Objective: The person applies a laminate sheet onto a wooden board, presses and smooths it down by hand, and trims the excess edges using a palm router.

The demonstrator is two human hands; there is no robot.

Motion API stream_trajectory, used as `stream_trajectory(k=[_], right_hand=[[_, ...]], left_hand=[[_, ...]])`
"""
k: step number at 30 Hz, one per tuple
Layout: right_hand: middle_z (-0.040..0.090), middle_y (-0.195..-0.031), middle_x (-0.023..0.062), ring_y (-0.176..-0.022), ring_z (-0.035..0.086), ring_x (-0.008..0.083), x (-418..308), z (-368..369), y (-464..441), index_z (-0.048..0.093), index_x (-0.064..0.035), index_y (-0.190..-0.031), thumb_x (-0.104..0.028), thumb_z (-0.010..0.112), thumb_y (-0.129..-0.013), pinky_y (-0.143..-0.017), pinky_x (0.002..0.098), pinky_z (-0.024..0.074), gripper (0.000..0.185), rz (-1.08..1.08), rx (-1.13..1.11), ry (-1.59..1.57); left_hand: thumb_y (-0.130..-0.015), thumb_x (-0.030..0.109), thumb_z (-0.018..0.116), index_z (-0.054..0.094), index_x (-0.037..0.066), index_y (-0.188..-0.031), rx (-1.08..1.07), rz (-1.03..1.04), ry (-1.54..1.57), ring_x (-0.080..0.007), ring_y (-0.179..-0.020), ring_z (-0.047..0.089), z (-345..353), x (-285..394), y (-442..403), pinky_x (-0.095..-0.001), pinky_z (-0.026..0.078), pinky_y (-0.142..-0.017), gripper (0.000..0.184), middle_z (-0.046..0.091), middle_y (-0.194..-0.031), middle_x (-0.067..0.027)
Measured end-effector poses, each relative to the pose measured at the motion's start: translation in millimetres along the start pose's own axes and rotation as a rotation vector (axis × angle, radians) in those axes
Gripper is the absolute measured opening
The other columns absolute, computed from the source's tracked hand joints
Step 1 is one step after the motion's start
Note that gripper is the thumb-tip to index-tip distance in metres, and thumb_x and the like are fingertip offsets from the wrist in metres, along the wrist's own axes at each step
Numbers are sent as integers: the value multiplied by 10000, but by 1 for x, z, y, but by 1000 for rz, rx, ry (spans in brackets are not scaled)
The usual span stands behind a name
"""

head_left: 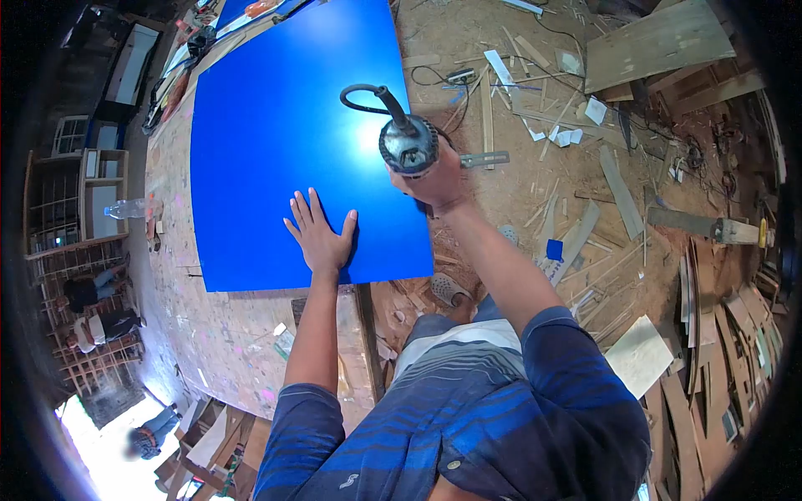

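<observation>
A large glossy blue panel [276, 159] lies on the worktable [225, 334], its right edge reaching past the table's side. My left hand [324, 238] rests flat on the panel near its lower edge, fingers spread. At the panel's right edge, my right hand [439, 179] is wrapped round a corded power tool [408, 144] with a dark round top. The tool's black cable loops up and to the left over the panel. A metal bar [484, 159] sticks out to the right of the tool. The tool's underside is hidden.
Wood offcuts and paper scraps litter the floor at right, with a handsaw [710, 227] and a plywood sheet [660, 46]. A plastic bottle [125, 209] is at the table's left edge. Two people sit at far left; another person [150, 434] is at lower left.
</observation>
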State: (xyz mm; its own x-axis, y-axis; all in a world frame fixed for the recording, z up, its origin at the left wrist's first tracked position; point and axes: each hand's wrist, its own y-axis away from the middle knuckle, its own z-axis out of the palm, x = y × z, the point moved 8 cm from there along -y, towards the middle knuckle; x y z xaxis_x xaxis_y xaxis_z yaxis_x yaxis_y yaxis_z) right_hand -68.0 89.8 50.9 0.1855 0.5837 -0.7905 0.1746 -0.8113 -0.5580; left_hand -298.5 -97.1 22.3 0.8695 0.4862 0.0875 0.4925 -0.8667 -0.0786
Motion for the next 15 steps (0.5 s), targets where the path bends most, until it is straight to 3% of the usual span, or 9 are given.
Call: stream_trajectory(k=[10,13,15], right_hand=[[779,-1088,173,-1003,780,385,41,23,-72,684,-35,-1240,-305,978,-685,-892,466,638,683,11,75,-105],[784,-1078,155,-980,793,323,57,31,-99,716,-49,-1176,-294,972,-701,-878,426,635,592,33,73,-96],[777,-1078,168,-987,789,349,68,38,-118,700,-46,-1169,-315,969,-698,-883,448,637,606,19,83,-88]], left_hand=[[-954,678,703,283,92,-1762,-3,2,5,-404,-1710,159,2,2,-3,-642,60,-1358,1082,224,-1835,-214],[-934,659,723,292,96,-1761,-10,-5,17,-401,-1709,167,-1,2,-5,-634,67,-1361,1089,230,-1835,-210],[-920,651,734,301,96,-1759,-11,-9,23,-401,-1707,173,-1,2,-6,-629,73,-1362,1095,236,-1833,-208]])
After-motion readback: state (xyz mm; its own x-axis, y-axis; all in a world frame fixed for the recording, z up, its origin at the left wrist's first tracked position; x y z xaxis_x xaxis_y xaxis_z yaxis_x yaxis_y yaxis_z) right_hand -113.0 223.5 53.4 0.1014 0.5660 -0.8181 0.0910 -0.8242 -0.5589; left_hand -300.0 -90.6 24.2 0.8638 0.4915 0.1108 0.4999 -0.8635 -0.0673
